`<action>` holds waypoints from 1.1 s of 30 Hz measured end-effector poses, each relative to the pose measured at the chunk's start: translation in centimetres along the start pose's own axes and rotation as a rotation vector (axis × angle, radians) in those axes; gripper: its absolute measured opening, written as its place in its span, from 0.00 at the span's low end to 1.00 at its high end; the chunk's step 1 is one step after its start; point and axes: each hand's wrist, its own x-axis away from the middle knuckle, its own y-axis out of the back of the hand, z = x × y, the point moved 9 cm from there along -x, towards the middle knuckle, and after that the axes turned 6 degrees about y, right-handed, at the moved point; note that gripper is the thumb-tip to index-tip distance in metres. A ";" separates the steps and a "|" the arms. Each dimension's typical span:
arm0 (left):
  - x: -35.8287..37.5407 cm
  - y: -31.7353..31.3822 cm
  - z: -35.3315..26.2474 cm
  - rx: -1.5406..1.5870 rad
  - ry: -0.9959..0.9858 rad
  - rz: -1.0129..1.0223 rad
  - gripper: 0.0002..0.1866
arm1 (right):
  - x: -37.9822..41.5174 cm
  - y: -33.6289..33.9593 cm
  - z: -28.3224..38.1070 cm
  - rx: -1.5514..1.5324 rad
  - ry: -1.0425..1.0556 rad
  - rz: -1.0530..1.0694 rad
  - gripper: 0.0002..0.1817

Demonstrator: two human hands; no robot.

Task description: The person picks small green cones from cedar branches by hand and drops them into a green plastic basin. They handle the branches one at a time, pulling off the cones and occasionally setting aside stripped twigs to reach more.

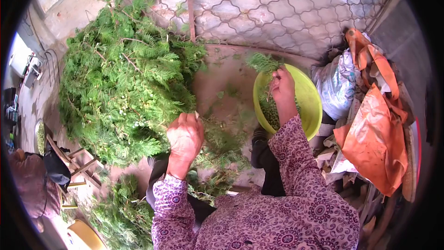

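My right hand [283,87] is over a yellow-green basin [314,97], its fingers closed on a feathery green sprig [262,62]. The sprig's leafy end sticks out past the basin's far left rim. Small round green seed cones [269,110] lie inside the basin, partly hidden by the hand. My left hand [186,135] is closed at the near right edge of a big heap of leafy evergreen branches [125,83]. What its fingers hold, if anything, I cannot make out.
Loose clippings [222,143] litter the floor between my legs, with more branches [122,213] at lower left. A wire mesh fence [268,9] stands at the back. White sacks [335,83] and an orange bag [377,141] crowd the right. Another person [32,185] is at far left.
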 end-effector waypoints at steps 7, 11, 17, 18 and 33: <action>1.4 -4.4 -0.2 -0.001 0.066 0.492 0.18 | 1.0 -1.2 -0.9 0.071 -0.169 0.226 0.13; -0.2 -3.0 -2.2 0.172 -0.076 0.295 0.36 | 3.7 -4.2 -4.0 0.349 -0.298 0.608 0.15; -0.6 -4.7 -2.2 0.425 0.014 0.293 0.41 | 13.4 -10.3 -6.4 0.319 -0.217 0.991 0.19; -0.5 -4.8 -2.2 0.467 0.028 0.265 0.41 | 14.9 -10.7 -7.0 0.179 -0.472 0.964 0.21; 3.5 -11.1 6.8 1.142 0.373 0.376 0.23 | 9.4 -7.5 -3.6 -0.012 -0.430 0.546 0.12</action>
